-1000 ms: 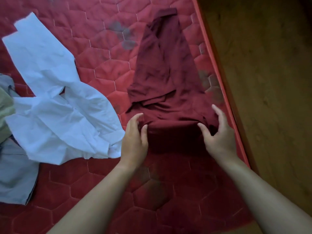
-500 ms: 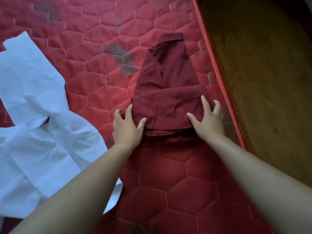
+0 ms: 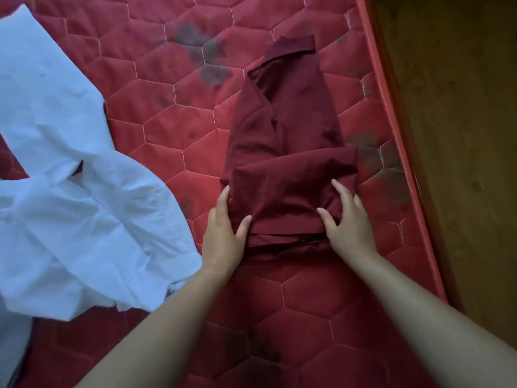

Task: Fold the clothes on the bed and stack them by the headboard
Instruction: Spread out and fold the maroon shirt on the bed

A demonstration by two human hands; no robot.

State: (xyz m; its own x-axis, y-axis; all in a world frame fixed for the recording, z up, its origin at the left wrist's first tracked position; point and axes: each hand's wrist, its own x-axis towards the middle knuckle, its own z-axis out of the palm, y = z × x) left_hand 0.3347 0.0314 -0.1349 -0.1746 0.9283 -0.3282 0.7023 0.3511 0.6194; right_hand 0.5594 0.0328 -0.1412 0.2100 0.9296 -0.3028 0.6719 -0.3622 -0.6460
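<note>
A dark maroon collared shirt lies on the red quilted mattress near its right edge, collar away from me. Its sides are folded in and its lower part is folded up over the body. My left hand lies against the near left corner of the folded part, fingers straight along the edge and thumb on top. My right hand presses flat on the near right corner with fingers spread.
A crumpled pale blue-white garment spreads over the left of the mattress, close to my left forearm. The mattress's right border runs beside a brown wooden floor. Dark stains mark the quilting.
Both hands carried the shirt's lower hem up and laid it over the body, making a shorter bundle. They have since slid back slightly to the near corners of the fold.
</note>
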